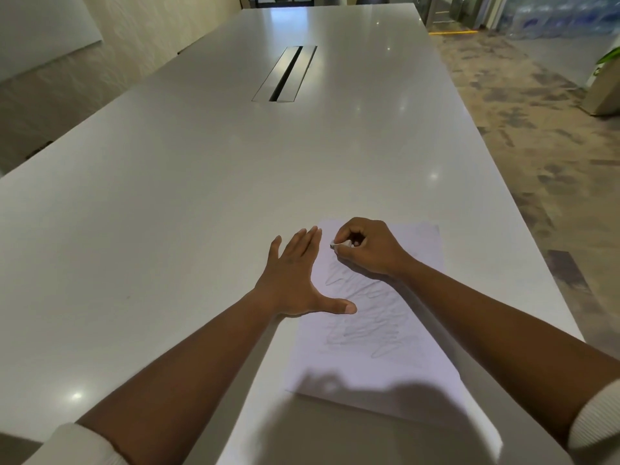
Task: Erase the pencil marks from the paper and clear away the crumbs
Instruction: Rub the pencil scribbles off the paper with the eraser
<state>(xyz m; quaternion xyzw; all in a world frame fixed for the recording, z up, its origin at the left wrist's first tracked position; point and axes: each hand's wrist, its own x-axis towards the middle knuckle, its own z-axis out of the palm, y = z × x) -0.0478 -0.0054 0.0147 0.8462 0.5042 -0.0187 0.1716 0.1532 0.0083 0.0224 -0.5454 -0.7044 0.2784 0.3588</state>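
A white sheet of paper (379, 364) lies on the grey table near its front right corner. Grey pencil scribbles (365, 317) cover its middle. My left hand (295, 276) lies flat with straight fingers across the paper's left edge, thumb spread onto the sheet. My right hand (365, 246) rests on the paper's far part, its fingers curled round a small white eraser (339, 245) whose tip pokes out toward my left fingertips. I cannot make out any crumbs.
The long grey table (201, 196) stretches away, with a metal cable slot (285, 73) set in its middle. Its right edge runs close to the paper, with patterned carpet (536, 146) beyond. My shadow falls over the paper's near end.
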